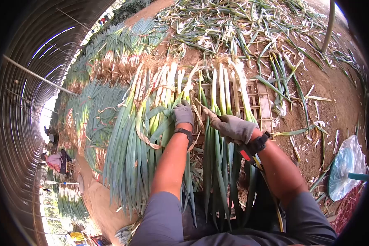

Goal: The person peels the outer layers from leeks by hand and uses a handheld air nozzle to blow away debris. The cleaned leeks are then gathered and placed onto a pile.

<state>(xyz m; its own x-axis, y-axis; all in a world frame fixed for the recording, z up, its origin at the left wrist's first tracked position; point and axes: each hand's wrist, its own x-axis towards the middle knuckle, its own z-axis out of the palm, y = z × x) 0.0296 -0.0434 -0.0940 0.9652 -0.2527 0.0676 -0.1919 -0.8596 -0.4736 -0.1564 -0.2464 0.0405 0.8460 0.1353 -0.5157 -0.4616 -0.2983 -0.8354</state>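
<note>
Long green onions with white stems [162, 86] lie side by side, roots away from me and green leaves toward me. My left hand [183, 115], in a grey glove, is closed on an onion among them, near where its stem turns green. Right of it, my gloved right hand [233, 126] has its fingers together around a dry, brownish leaf that points up and left. Several more onions [222, 88] lie beyond and beneath my right hand, on a brown plastic crate [263, 102]. A red and black item shows under my right wrist.
Bundled onions [106, 98] stand in rows at the left. Trimmed leaves [217, 28] litter the soil ahead and right. A plastic-covered blue round object [344, 170] is at the right. A curved metal frame [24, 123] rises at the left, with a pole [39, 75] crossing it.
</note>
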